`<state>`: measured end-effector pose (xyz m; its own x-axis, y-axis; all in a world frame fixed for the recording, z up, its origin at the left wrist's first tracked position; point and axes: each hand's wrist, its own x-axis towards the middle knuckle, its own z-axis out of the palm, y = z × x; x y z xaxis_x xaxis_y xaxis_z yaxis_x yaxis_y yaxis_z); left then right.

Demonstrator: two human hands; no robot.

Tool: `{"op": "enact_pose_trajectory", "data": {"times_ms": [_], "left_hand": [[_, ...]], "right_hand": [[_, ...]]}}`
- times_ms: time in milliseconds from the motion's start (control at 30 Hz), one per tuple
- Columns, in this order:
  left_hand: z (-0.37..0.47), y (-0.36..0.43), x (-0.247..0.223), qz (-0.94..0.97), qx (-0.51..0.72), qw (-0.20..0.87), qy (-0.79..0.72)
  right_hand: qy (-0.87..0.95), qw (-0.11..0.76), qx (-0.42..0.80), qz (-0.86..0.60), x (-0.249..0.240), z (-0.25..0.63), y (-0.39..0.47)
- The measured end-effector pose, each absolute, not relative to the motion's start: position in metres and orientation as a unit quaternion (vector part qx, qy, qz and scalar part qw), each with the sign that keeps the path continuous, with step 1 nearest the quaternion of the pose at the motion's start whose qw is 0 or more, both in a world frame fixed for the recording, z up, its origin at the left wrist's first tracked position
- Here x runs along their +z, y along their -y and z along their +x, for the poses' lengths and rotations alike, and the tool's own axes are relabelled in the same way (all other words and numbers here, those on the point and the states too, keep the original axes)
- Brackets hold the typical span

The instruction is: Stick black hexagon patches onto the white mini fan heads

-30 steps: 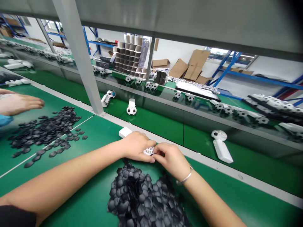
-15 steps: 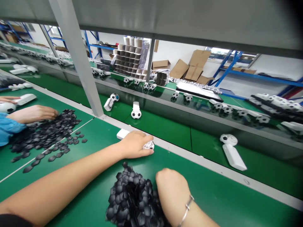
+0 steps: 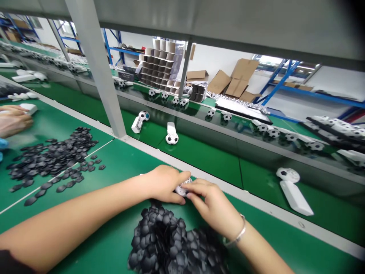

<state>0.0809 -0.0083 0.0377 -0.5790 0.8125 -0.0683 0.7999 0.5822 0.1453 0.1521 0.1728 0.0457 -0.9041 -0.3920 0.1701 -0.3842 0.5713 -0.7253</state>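
My left hand [image 3: 164,184] is closed over a white device with a soccer-ball head [image 3: 182,189], keeping it on the green table [image 3: 119,222]. Most of the device is hidden under the palm. The thumb and fingertips of my right hand [image 3: 213,203] are pinched together and touch the ball's near right side. A dark bit at those fingertips looks like a black pentagon piece [image 3: 187,193], mostly covered. Just below both hands lies a heap of black pentagon pieces [image 3: 178,243].
Beyond a metal rail [image 3: 228,186] runs a green belt [image 3: 211,161] carrying several ball-headed devices [image 3: 172,138]. A grey post [image 3: 99,76] rises at the left. Another person's hand [image 3: 14,121] is beside a second pile of black pieces [image 3: 57,156].
My right hand has left the black heap and moved up to the ball head, its fingertips now on it. My left hand keeps its hold. The other person's hand has drawn back left from its pile.
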Motion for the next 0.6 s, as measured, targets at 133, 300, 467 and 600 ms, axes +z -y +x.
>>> {"op": "enact_pose_trajectory", "data": {"times_ms": [133, 300, 467, 600], "left_hand": [[0.081, 0.007, 0.041, 0.443, 0.059, 0.077, -0.891], [0.084, 0.004, 0.044, 0.436, 0.054, 0.088, -0.894], [0.085, 0.002, 0.046, 0.423, 0.043, 0.099, -0.900], [0.085, 0.003, 0.045, 0.439, 0.045, 0.089, -0.893]], "right_hand": [[-0.890, -0.044, -0.422, -0.167, 0.038, 0.149, -0.171], [-0.881, -0.106, -0.390, -0.244, 0.030, 0.153, -0.163], [-0.885, -0.092, -0.372, -0.265, 0.023, 0.155, -0.159], [-0.913, -0.071, -0.370, -0.153, 0.022, 0.152, -0.160]]}}
